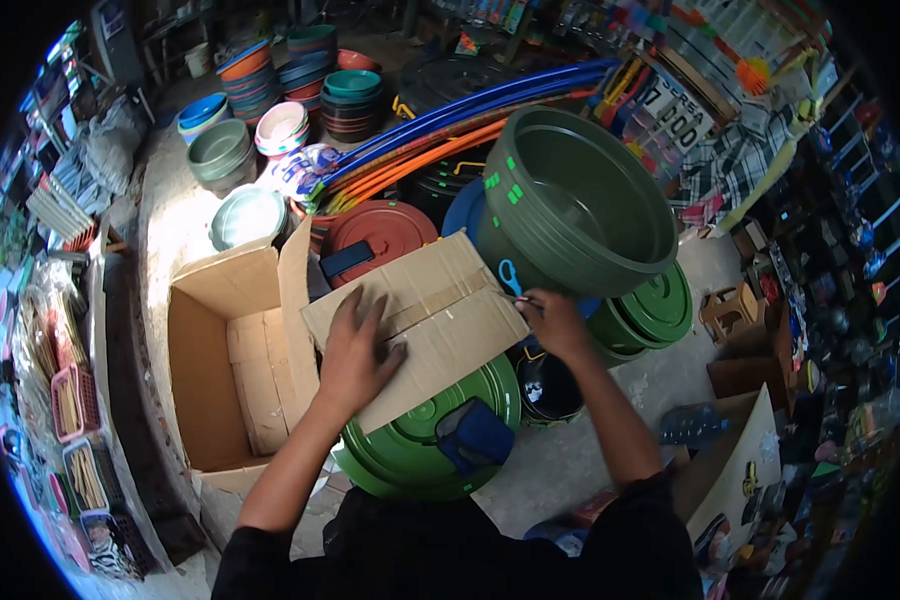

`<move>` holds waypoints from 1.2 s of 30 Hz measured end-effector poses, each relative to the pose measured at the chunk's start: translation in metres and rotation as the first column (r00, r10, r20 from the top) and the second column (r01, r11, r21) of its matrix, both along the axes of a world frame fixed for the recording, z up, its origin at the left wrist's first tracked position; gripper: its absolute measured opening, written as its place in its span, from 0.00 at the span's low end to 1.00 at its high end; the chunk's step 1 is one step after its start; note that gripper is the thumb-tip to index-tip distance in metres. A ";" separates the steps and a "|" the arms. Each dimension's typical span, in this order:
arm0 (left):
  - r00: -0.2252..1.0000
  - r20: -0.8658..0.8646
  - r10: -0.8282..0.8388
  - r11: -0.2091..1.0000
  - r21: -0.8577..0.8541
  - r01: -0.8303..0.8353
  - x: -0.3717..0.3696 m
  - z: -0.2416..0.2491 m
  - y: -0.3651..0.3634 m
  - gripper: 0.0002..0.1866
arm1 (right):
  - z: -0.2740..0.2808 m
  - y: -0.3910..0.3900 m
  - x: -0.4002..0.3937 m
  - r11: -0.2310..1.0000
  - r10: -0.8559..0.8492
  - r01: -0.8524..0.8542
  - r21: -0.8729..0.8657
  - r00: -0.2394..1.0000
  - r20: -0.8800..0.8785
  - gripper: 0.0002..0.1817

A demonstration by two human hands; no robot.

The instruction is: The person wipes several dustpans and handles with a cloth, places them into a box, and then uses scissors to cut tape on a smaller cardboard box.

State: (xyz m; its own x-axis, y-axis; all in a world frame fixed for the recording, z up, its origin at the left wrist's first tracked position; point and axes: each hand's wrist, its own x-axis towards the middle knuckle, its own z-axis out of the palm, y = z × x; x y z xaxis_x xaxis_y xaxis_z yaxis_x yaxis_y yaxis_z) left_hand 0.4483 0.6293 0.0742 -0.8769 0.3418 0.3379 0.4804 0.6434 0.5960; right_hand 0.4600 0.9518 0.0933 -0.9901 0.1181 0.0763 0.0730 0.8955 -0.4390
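Note:
A cardboard sheet [440, 315] with a strip of tape along its middle lies across a green lid [420, 450], beside an open cardboard box [210, 350]. My left hand [358, 350] rests on the sheet with its fingers spread. At the sheet's right edge, my right hand [553, 322] is closed around scissors; their light-blue handle loop [510, 277] sticks up past the fingers. The blades are mostly hidden by the hand and the edge. A dark blue cloth item [475, 437] lies on the green lid.
Behind the sheet, a phone [347, 260] lies on a red-brown lid [385, 230]. A large dark green tub [580, 200] stands close behind my right hand. Blue and orange poles [450, 130] run across the back, near stacked basins [250, 85]. Goods crowd both sides.

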 end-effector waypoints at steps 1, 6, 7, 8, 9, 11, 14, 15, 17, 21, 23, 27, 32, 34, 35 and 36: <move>1.000 -0.010 -0.013 1.000 -0.006 0.013 -0.020 0.000 0.016 0.41 | -0.011 0.000 -0.001 0.991 -0.044 0.041 -0.126 0.999 -0.021 0.12; 0.961 0.094 -0.260 0.866 -0.417 0.275 -0.096 0.016 0.090 0.40 | -0.026 0.001 -0.013 0.997 -0.072 0.068 -0.030 0.988 -0.139 0.12; 0.946 0.156 -0.283 0.818 -0.476 0.323 -0.110 0.011 0.100 0.44 | -0.009 -0.008 -0.011 0.992 -0.124 0.123 -0.023 0.991 -0.045 0.12; 0.945 0.152 -0.289 0.811 -0.485 0.326 -0.114 0.016 0.107 0.44 | 0.001 -0.011 -0.011 0.984 -0.176 0.176 -0.011 0.983 0.049 0.11; 0.947 0.174 -0.270 0.792 -0.520 0.321 -0.117 0.022 0.114 0.45 | 0.003 -0.008 -0.013 0.988 -0.156 0.156 0.007 0.988 0.019 0.12; 0.947 0.198 -0.251 0.762 -0.563 0.320 -0.119 0.031 0.122 0.46 | 0.009 -0.003 -0.016 0.987 -0.160 0.161 -0.006 0.986 0.036 0.12; 0.948 0.213 -0.237 0.723 -0.612 0.318 -0.121 0.042 0.128 0.49 | 0.009 0.004 -0.021 0.993 -0.104 0.106 -0.053 0.994 0.040 0.12; 0.947 0.208 -0.244 0.699 -0.640 0.320 -0.121 0.044 0.130 0.49 | 0.006 0.006 -0.022 0.995 -0.053 0.055 -0.085 0.998 0.025 0.12; 0.948 0.202 -0.247 0.672 -0.669 0.317 -0.121 0.047 0.132 0.49 | -0.002 0.006 -0.026 0.988 -0.040 0.040 -0.148 0.999 0.006 0.11; 0.942 0.210 -0.262 0.658 -0.675 0.333 -0.121 0.049 0.135 0.50 | 0.000 0.006 -0.031 0.965 0.014 -0.019 -0.261 1.000 -0.021 0.11; 0.941 0.214 -0.262 0.658 -0.673 0.336 -0.120 0.054 0.142 0.50 | -0.005 0.008 -0.035 0.964 0.042 -0.048 -0.262 0.999 -0.029 0.11; 0.935 0.275 -0.225 0.607 -0.711 0.355 -0.115 0.058 0.153 0.47 | -0.008 0.009 -0.046 0.958 0.112 -0.117 -0.260 0.993 -0.034 0.11; 0.941 0.226 -0.252 0.650 -0.681 0.337 -0.115 0.052 0.151 0.47 | -0.010 0.004 -0.051 0.972 0.113 -0.111 -0.208 0.994 0.001 0.10; 0.949 0.187 -0.253 0.661 -0.683 0.310 -0.113 0.053 0.151 0.45 | -0.003 0.000 -0.049 0.979 0.103 -0.096 -0.182 0.994 0.030 0.10; 0.949 0.188 -0.254 0.662 -0.681 0.312 -0.113 0.053 0.151 0.45 | 0.001 -0.004 -0.048 0.983 0.106 -0.102 -0.150 0.994 0.024 0.10; 0.949 0.177 -0.260 0.680 -0.664 0.310 -0.113 0.052 0.150 0.45 | 0.003 -0.006 -0.048 0.987 0.110 -0.107 -0.117 0.994 0.019 0.10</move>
